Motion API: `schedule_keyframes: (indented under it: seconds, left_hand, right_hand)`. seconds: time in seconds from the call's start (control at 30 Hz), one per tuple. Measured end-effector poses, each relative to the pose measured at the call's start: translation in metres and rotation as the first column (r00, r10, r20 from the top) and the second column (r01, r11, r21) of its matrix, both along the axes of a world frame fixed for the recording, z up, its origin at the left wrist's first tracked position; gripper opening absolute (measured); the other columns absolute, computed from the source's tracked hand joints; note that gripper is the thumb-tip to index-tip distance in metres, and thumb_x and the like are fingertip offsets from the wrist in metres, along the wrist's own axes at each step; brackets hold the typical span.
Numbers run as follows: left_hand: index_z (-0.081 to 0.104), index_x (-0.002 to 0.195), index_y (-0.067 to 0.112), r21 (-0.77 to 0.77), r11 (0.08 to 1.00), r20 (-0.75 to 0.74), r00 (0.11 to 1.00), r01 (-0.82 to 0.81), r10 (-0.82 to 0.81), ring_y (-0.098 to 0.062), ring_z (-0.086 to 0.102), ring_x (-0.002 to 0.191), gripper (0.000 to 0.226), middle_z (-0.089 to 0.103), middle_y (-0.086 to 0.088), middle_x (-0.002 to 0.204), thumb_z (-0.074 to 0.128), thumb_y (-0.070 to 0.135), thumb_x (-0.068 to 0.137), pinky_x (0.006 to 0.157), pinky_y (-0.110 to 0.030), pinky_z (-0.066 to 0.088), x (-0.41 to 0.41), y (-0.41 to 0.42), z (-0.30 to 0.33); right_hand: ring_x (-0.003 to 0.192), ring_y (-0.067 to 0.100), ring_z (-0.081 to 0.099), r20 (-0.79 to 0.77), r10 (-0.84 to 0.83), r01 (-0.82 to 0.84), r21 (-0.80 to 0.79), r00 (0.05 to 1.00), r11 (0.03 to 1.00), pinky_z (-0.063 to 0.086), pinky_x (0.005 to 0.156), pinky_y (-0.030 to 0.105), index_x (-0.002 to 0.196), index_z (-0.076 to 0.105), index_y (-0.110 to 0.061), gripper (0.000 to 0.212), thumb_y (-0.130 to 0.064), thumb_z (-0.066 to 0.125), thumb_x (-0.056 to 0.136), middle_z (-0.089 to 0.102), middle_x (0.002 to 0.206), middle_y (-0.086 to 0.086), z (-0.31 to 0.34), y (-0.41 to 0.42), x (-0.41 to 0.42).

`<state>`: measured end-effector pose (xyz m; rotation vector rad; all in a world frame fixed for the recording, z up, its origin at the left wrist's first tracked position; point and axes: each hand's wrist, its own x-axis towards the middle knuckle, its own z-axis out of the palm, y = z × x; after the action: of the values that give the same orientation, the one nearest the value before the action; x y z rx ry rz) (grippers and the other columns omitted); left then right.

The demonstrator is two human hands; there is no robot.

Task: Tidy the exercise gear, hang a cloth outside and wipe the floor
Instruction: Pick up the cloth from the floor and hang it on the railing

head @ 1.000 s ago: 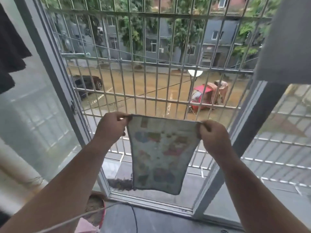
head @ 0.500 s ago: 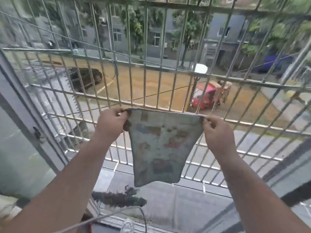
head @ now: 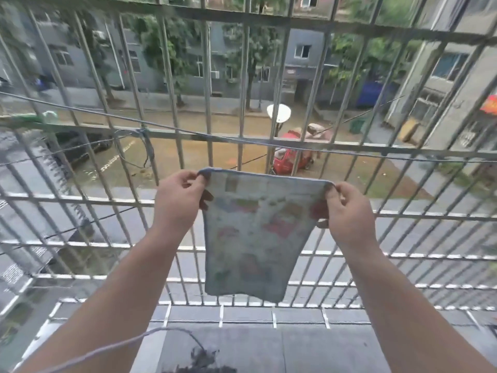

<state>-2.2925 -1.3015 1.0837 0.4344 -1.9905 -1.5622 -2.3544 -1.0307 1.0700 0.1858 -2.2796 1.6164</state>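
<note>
A small pale cloth with faded coloured prints hangs stretched between my two hands, inside a metal window cage. My left hand pinches its top left corner. My right hand pinches its top right corner. The cloth's top edge is level and its lower part hangs free. A thin line runs across the cage just above and beyond the cloth, tied in a knot to a bar at the left. The cloth sits below this line, apart from it.
Metal cage bars close the front, and a barred floor lies under the cloth. A grey ledge lies nearest me with a dark clump on it. A loose cord crosses at lower left. The street lies far below.
My view and both hands have moved forward through the window into the cage. The cloth has come up closer to the line, still held by both top corners.
</note>
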Motion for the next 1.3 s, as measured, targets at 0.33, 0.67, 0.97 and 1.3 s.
schedule_keyframes:
  seconds: [0.33,0.67,0.97,1.3]
  left_hand:
    - [0.064,0.088,0.017,0.027,0.989,-0.213,0.967,0.147,-0.138,-0.020,0.068,0.056,0.020,0.072,-0.003,0.066,0.059,0.034,0.096,0.048,-0.028,0.051,-0.077,-0.005,0.060]
    - [0.063,0.094,0.007,-0.053,0.987,-0.319,0.934,0.153,-0.162,-0.022,0.071,0.062,0.027,0.074,-0.006,0.070,0.061,0.034,0.096,0.051,-0.033,0.057,-0.146,0.025,0.143]
    - [0.058,0.092,0.016,-0.097,0.993,-0.495,0.863,0.060,-0.101,-0.024,0.074,0.077,0.014,0.073,-0.008,0.085,0.055,0.027,0.100,0.062,-0.039,0.061,-0.191,0.054,0.182]
    - [0.040,0.135,0.005,-0.490,0.858,-0.222,0.929,0.156,-0.296,-0.015,0.056,0.124,0.048,0.058,-0.011,0.129,0.056,0.001,0.089,0.109,-0.044,0.042,-0.253,0.048,0.134]
  right_hand:
    - [0.070,0.031,0.074,-0.113,0.028,-0.055,-0.247,0.993,0.967,0.061,0.063,0.043,0.093,0.060,-0.018,0.025,-0.038,0.048,0.103,0.075,0.081,0.012,0.060,-0.012,-0.065]
    - [0.073,0.033,0.074,-0.317,0.122,-0.234,-0.346,0.941,0.909,0.060,0.064,0.043,0.095,0.058,-0.010,0.027,-0.035,0.050,0.102,0.074,0.087,0.017,0.133,0.018,-0.140]
    - [0.089,0.025,0.073,-0.386,0.247,-0.392,-0.361,0.889,0.846,0.059,0.079,0.039,0.098,0.056,-0.016,0.016,-0.025,0.045,0.105,0.072,0.099,0.009,0.173,0.031,-0.202]
    - [0.099,0.024,0.058,-0.223,0.279,-0.320,-0.176,0.934,0.931,0.048,0.086,0.033,0.123,0.048,-0.020,0.045,0.001,0.042,0.083,0.060,0.109,0.005,0.128,0.030,-0.247]
